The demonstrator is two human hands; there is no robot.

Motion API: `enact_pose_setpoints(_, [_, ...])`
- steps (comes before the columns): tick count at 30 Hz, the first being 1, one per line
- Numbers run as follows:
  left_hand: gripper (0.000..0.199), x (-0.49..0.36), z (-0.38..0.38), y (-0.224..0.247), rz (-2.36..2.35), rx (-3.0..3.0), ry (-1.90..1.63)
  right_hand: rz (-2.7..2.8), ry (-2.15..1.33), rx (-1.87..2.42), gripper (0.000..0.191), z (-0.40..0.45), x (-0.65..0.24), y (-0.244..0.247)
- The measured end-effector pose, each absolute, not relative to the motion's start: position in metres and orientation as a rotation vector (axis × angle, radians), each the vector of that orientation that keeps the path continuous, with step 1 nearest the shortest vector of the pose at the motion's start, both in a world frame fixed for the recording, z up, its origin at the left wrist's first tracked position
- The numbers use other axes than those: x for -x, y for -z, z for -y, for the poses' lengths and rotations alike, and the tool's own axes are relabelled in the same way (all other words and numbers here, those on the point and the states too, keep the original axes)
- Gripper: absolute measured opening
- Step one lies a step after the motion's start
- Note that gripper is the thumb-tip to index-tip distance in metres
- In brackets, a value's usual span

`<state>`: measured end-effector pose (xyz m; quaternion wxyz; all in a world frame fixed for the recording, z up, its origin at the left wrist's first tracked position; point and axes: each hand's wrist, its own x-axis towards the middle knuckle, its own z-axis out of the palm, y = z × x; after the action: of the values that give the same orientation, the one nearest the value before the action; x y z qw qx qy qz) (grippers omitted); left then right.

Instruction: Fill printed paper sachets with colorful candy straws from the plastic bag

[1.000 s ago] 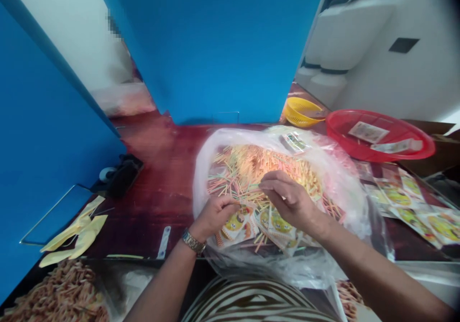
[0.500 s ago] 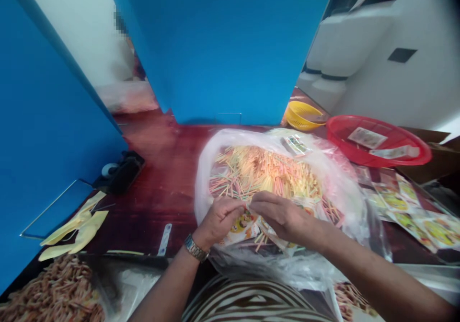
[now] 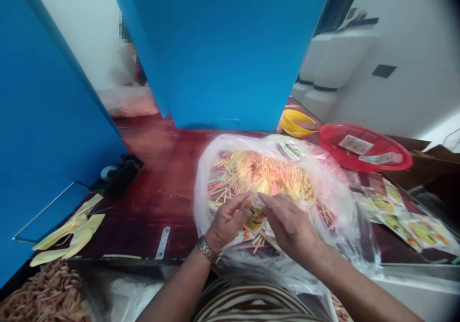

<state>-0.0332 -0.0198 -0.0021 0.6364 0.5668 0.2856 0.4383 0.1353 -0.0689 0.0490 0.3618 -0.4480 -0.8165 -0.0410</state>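
Note:
My left hand (image 3: 228,220), a metal watch at its wrist, pinches the left side of a small printed plastic packet (image 3: 256,219). Against the packet's top right edge, the fingers of my right hand (image 3: 289,221) are pressed together; its thumb is mostly hidden. Both hands are over a large clear plastic bag (image 3: 205,168) that lies spread open on the table. Inside it is a heap of thin pastel sticks (image 3: 266,166), pink, yellow and green. Below the hands a few loose sticks (image 3: 258,242) lie near more printed wrapping.
Blue partitions (image 3: 223,49) rise behind and at left. A red basket (image 3: 402,163) with packets and a yellow basket (image 3: 296,124) stand at right, near printed packets (image 3: 426,231). At left are a tape dispenser (image 3: 124,176), yellow gloves (image 3: 77,235) and brownish twisted pieces (image 3: 46,293).
The packet has been raised slightly and more of its printed face shows between the hands. My right hand has turned a little, and the view has shifted slightly.

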Motion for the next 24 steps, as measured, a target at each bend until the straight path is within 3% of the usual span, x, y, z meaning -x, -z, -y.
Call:
enact_pose_setpoints(2, [0.045, 0.03, 0.022, 0.001, -0.604, -1.351, -0.876, 2.107, 0.138, 1.177, 0.041, 0.076, -0.133, -0.04])
enact_pose_setpoints(5, [0.023, 0.026, 0.022, 0.003, -0.616, -1.512, -0.738, 2.214, 0.18, 1.21, 0.037, 0.085, -0.129, -0.031])
enact_pose_setpoints(7, [0.021, 0.025, 0.021, 0.007, -0.672, -1.521, -0.702, 2.236, 0.219, 1.281, 0.033, 0.087, -0.131, -0.026])
enact_pose_setpoints(12, [0.053, 0.029, 0.02, 0.011, -0.869, -1.745, -0.553, 2.23, 0.279, 1.664, 0.017, 0.079, -0.167, -0.021])
enact_pose_setpoints(17, [0.017, 0.035, 0.025, 0.008, -0.973, -2.278, -0.539, 2.355, 0.381, 1.867, 0.013, 0.074, -0.181, -0.016])
enact_pose_setpoints(24, [0.015, 0.047, 0.022, 0.015, -1.015, -2.591, -0.294, 2.485, 0.219, 1.794, 0.011, 0.053, -0.172, 0.001])
